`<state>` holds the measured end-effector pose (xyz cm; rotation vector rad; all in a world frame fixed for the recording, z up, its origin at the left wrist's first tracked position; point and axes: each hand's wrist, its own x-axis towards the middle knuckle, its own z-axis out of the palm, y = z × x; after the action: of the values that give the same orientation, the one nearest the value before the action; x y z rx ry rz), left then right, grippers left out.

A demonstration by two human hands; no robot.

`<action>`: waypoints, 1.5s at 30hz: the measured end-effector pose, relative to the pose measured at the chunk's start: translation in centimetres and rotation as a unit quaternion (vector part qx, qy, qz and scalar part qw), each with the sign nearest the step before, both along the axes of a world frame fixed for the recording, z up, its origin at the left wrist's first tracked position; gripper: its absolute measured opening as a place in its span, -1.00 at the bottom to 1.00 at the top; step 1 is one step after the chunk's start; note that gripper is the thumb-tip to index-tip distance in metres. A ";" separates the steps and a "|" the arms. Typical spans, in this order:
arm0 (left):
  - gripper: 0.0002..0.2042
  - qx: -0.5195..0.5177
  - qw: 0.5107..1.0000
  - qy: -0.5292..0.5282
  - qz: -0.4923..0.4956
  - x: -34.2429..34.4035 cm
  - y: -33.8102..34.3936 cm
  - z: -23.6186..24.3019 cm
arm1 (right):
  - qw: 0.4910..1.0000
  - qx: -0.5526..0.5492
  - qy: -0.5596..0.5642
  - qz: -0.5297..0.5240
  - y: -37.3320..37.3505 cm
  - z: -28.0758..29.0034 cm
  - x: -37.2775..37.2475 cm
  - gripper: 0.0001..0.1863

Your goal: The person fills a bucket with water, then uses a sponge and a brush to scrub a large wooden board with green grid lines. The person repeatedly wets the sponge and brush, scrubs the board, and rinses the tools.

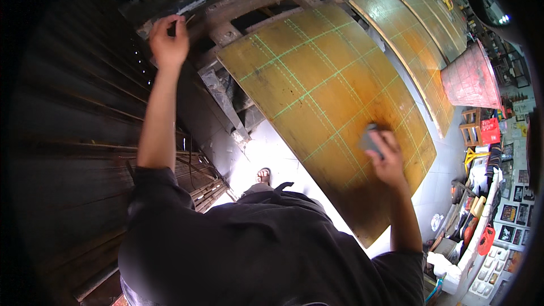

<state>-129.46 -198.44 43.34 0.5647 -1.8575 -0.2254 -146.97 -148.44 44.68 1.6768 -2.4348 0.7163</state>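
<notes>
A large brown board [306, 79], marked with a grid of green solid and dashed lines, slopes in front of me. My right hand [389, 161] rests over its right part, slightly blurred, with fingers closed round a small dark grey block [370, 140] against the board's surface. A darker, orange-brown stain spreads around that spot. Out to the far left, my left hand [170, 42] is raised beside the end of a worn wooden beam [238, 14]. Its thumb and fingers curl toward each other; whatever they pinch, if anything, is too small to make out.
More line-marked boards [391, 20] lean in a row beyond, with a pink tapered tub [471, 76] on them. Dark corrugated sheeting [79, 107] stands at left. Along the right are a small wooden stool [470, 127], a red bag [490, 131] and a cluttered bench [473, 221].
</notes>
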 end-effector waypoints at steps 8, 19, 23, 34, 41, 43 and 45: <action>-0.61 0.159 0.978 -0.122 0.059 -5.7 12.2 -4.6 | 0.979 -0.034 0.036 0.197 -16.3 -0.8 2.6 -0.79; -0.67 0.188 0.976 -0.070 0.084 -5.7 11.6 -5.5 | 0.983 0.027 0.031 0.182 -13.2 -1.1 3.3 -0.77; -0.67 0.184 0.977 -0.069 0.084 -6.4 12.4 -5.3 | 0.973 0.096 0.001 0.210 -5.1 -0.7 2.3 -0.78; -0.68 0.145 0.980 -0.103 0.090 -6.1 12.1 -5.6 | 0.995 0.038 0.002 -0.097 -16.6 -2.3 -12.7 -0.85; -0.66 0.159 0.973 -0.111 0.122 -6.5 11.8 -5.6 | 0.986 0.089 0.031 -0.139 -18.8 -1.8 -11.4 -0.90; -0.67 0.150 0.976 -0.096 0.125 -6.3 11.7 -5.4 | 0.984 0.140 0.028 -0.105 -17.2 -1.8 -7.0 -0.91; -0.67 0.138 0.979 -0.073 0.129 -5.6 12.4 -5.5 | 0.976 0.194 0.063 -0.077 -14.1 -1.2 -2.2 -0.90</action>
<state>-135.03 -186.07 37.85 1.0307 -1.8834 -0.2771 -149.15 -162.57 43.44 1.5603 -2.7002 0.1137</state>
